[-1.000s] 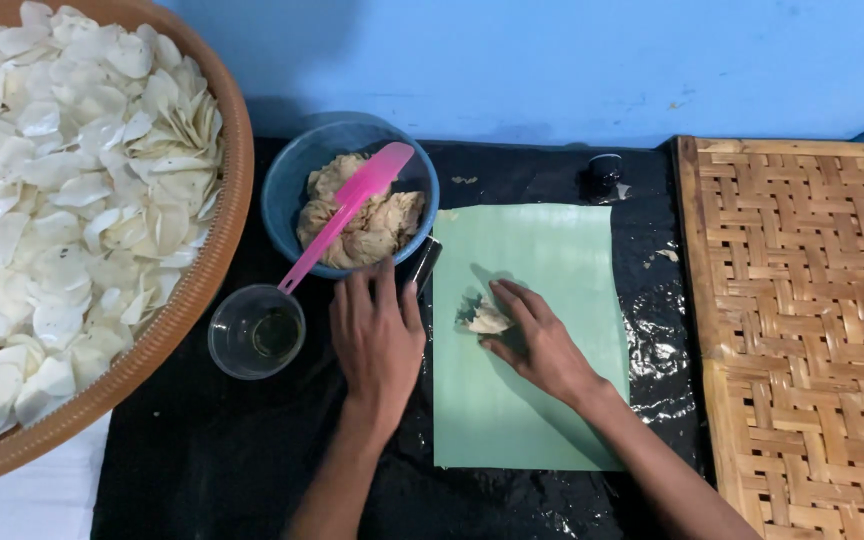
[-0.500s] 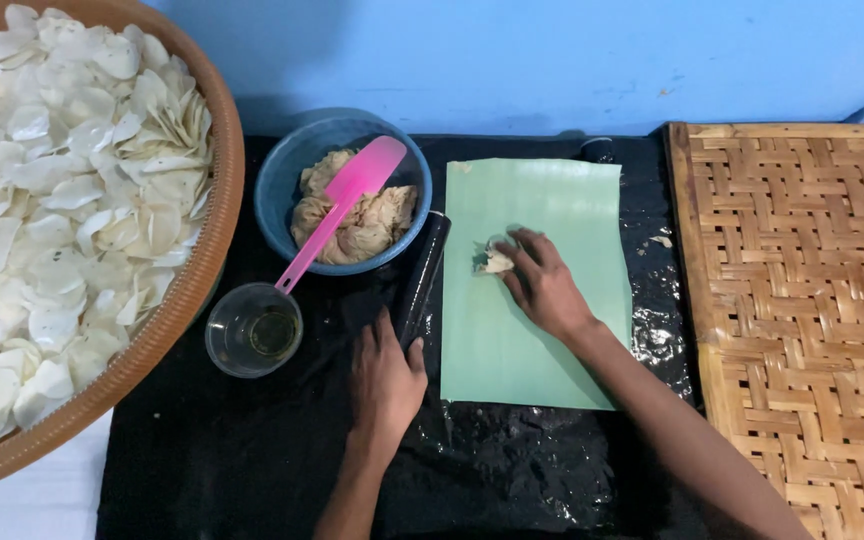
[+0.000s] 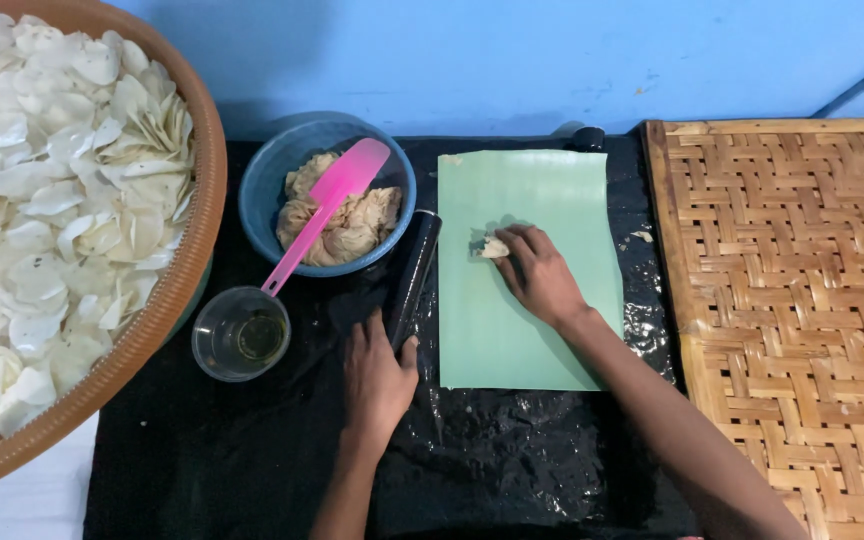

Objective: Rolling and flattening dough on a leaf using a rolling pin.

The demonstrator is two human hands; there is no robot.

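Resting on a black-covered worktop (image 3: 252, 460): green sheet (image 3: 532, 330), on it a small dough lump (image 3: 493, 247) pinched under the right hand's (image 3: 542, 278) fingertips. Left hand (image 3: 377, 375) wrapped around the near end of a black rolling pin (image 3: 414, 270) lying just left of the sheet. Nearby: blue bowl (image 3: 262, 200) of dough with pink spatula (image 3: 327, 210); clear cup (image 3: 240, 335); basket (image 3: 197, 240) of white chips; woven mat (image 3: 802, 300).

packages: none | labels: none | signs: none | screens: none

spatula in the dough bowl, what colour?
Pink. The spatula rests in the blue bowl; the head view shows it clearly.
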